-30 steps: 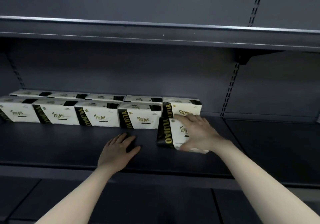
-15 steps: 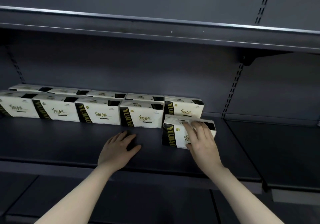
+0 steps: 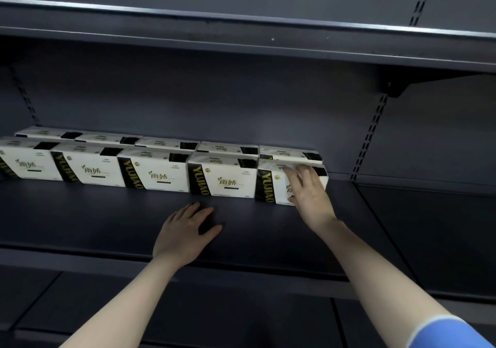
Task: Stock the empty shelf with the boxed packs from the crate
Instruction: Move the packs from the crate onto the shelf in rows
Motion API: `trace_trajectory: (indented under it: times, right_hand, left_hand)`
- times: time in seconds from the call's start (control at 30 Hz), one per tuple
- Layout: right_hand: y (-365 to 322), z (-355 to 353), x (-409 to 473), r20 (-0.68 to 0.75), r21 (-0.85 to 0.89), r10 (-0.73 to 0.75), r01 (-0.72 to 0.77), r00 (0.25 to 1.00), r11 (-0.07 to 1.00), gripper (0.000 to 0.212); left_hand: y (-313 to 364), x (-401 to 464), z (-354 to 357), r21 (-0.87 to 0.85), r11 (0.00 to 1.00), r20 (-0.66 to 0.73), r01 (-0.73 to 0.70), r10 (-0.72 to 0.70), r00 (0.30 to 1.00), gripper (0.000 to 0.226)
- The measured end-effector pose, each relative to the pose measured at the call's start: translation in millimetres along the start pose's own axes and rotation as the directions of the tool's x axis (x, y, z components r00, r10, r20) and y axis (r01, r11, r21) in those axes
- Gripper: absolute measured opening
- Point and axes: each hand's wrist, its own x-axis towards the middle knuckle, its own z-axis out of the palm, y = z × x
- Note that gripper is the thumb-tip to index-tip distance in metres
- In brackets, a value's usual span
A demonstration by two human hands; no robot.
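White boxed packs with black-and-gold "YUJIAO" bands stand in two rows along the back of the dark shelf (image 3: 107,221). The front row holds several packs; its rightmost pack (image 3: 271,183) stands in line with the pack to its left (image 3: 222,178). My right hand (image 3: 308,189) lies on that rightmost pack's front with straight fingers reaching over its top edge. My left hand (image 3: 185,232) rests flat on the shelf board in front of the row, fingers spread, holding nothing. The crate is out of view.
An upper shelf (image 3: 241,33) overhangs the packs. A slotted upright (image 3: 367,138) and bracket (image 3: 397,89) divide this bay from the dark shelf bay (image 3: 429,226) on the right. A lower shelf (image 3: 188,315) lies beneath my arms.
My right hand has pushed the rightmost pack back from the middle of the shelf into line with the front row. My left hand has stayed flat on the shelf.
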Motion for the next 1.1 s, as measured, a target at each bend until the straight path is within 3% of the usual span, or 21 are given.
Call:
trace_trajectory:
  times: [0.13, 0.23, 0.37, 0.47, 0.6, 0.83, 1.1]
  right_hand:
    - [2.8, 3.9, 5.8, 0.018, 0.0, 0.001, -0.001, 1.0, 1.0, 0.082]
    - [5.9, 5.0, 8.2, 0.048, 0.024, -0.007, 0.006, 0.999, 1.0, 0.081]
    - [8.2, 2.2, 7.7, 0.087, 0.046, -0.007, 0.003, 0.996, 0.999, 0.082]
    - [10.7, 0.7, 9.2, 0.137, -0.008, -0.035, 0.037, 0.99, 0.999, 0.085]
    - [5.1, -6.1, 6.1, 0.198, -0.079, -0.025, 0.041, 0.98, 0.996, 0.09]
    - [-31.3, -22.7, -22.8, 0.213, 0.076, 0.034, -0.051, 0.977, 0.996, 0.067]
    - [-100.8, -39.3, -54.3, 0.295, 0.14, 0.158, -0.207, 0.942, 0.968, 0.085]
  left_hand:
    - [-1.8, 2.5, 1.8, -0.001, 1.0, -0.01, -0.002, 0.002, 1.0, 0.063]
    - [-1.6, 2.5, 1.3, -0.008, 1.0, -0.009, 0.0, 0.0, 1.0, 0.083]
    - [-1.5, 1.1, 0.6, -0.011, 1.0, -0.007, 0.003, -0.003, 1.0, 0.088]
    - [-1.5, 2.1, 0.7, -0.017, 1.0, -0.016, 0.002, -0.002, 1.0, 0.064]
    - [-0.7, 0.5, -1.1, -0.057, 0.998, -0.026, 0.016, -0.018, 1.0, 0.057]
    - [-1.3, -16.0, -2.7, -0.074, 0.996, -0.063, 0.047, -0.051, 0.997, 0.052]
    - [-52.5, -80.2, -19.1, -0.115, 0.993, -0.049, -0.036, 0.031, 0.998, 0.101]
